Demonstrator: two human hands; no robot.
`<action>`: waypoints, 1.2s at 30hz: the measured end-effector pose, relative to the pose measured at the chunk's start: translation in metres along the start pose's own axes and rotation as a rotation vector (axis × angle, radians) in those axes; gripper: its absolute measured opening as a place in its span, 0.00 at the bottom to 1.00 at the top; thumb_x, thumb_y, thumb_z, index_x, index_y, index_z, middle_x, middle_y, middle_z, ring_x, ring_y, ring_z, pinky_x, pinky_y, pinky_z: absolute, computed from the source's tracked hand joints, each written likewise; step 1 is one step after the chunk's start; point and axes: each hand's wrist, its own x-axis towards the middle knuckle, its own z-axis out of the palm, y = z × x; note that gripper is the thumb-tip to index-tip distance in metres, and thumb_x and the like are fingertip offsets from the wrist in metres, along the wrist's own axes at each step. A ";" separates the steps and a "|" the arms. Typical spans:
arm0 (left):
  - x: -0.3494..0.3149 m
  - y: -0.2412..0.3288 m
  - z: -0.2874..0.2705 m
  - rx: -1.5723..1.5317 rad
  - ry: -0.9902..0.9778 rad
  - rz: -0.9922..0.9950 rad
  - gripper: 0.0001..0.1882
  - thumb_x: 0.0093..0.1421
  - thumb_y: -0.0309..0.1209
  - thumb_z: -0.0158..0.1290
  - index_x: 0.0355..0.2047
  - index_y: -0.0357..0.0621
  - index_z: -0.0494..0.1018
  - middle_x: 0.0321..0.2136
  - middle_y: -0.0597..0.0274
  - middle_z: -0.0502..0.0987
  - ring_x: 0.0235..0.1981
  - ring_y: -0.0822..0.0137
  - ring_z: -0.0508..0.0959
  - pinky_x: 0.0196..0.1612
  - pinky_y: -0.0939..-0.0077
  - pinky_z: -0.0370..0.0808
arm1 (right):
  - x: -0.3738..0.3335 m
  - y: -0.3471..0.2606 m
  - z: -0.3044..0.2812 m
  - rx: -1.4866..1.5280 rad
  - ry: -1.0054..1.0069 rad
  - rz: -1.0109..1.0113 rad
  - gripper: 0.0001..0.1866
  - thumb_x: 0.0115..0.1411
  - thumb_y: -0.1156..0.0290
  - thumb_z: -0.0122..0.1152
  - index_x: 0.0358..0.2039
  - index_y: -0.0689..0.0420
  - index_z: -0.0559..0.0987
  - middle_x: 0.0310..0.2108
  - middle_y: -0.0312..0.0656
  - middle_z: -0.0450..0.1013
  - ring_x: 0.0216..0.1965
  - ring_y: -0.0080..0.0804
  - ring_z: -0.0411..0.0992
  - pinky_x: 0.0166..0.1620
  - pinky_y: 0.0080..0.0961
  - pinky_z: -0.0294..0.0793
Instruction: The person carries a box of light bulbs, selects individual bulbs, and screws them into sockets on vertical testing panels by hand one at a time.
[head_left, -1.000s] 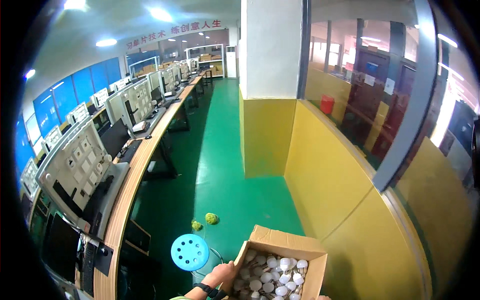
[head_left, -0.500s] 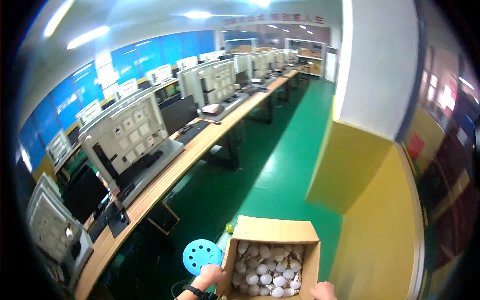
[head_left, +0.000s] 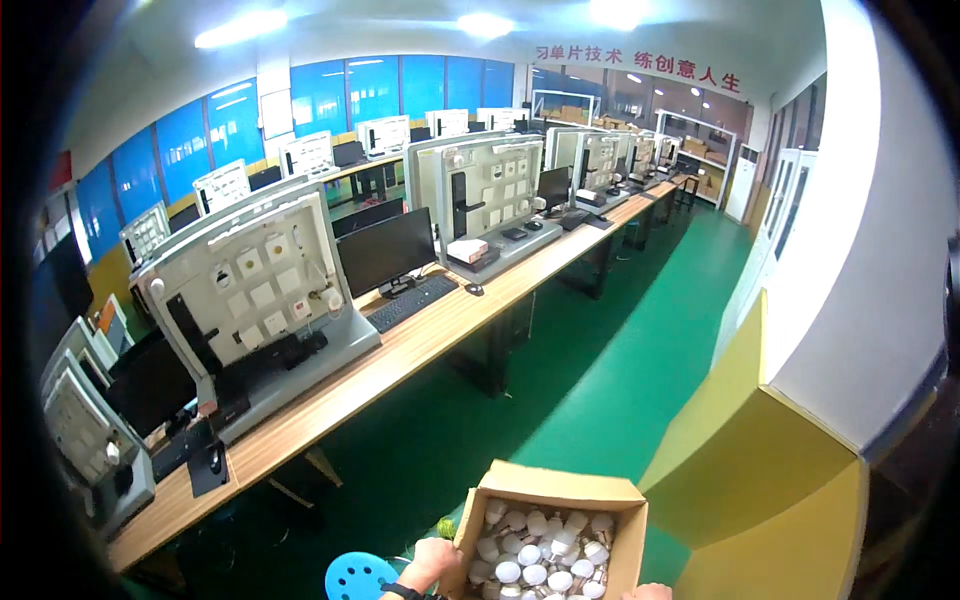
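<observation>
A cardboard box with its far flap folded outward is held low in front of me. Many white light bulbs lie loose and jumbled inside it. My left hand, a dark band at its wrist, is closed on the box's left side. At the box's right side my right hand shows only in part at the lower picture edge, closed against the cardboard; its fingertips are hidden.
A round blue stool seat with holes stands left of the box. To the left runs a long wooden workbench with panel boards, monitors and keyboards. A white and yellow pillar juts out at right; green floor lies between.
My view has turned left, so the pillar and bench sit farther right in the picture. The stool seat has shifted left and down. Both hands stay on the box.
</observation>
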 end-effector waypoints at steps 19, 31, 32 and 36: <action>0.461 0.143 -0.273 -0.141 0.374 -0.285 0.22 0.58 0.47 0.51 0.19 0.43 0.78 0.19 0.51 0.78 0.23 0.51 0.80 0.27 0.57 0.76 | 0.677 0.078 -0.227 0.015 0.063 -0.335 0.23 0.56 0.51 0.55 0.19 0.59 0.81 0.21 0.53 0.75 0.27 0.53 0.75 0.32 0.48 0.73; 0.990 0.308 -0.513 -0.051 0.308 0.198 0.18 0.56 0.45 0.51 0.16 0.48 0.76 0.15 0.55 0.76 0.18 0.52 0.77 0.21 0.56 0.72 | 1.016 0.195 -0.382 0.131 0.235 -0.027 0.21 0.55 0.55 0.53 0.17 0.60 0.78 0.21 0.54 0.73 0.27 0.56 0.73 0.31 0.49 0.72; 1.032 0.330 -0.537 -0.045 0.343 0.321 0.18 0.56 0.45 0.51 0.17 0.48 0.76 0.16 0.55 0.76 0.18 0.52 0.77 0.21 0.56 0.72 | 1.037 0.206 -0.398 0.145 0.251 0.040 0.21 0.55 0.55 0.53 0.17 0.59 0.78 0.21 0.54 0.73 0.26 0.56 0.73 0.31 0.49 0.71; 1.177 0.431 -0.608 -0.113 0.326 0.676 0.19 0.57 0.46 0.50 0.17 0.47 0.75 0.16 0.54 0.75 0.19 0.49 0.77 0.22 0.54 0.71 | 1.097 0.247 -0.436 0.269 0.245 0.302 0.23 0.56 0.51 0.52 0.18 0.58 0.78 0.20 0.53 0.73 0.25 0.55 0.73 0.30 0.49 0.70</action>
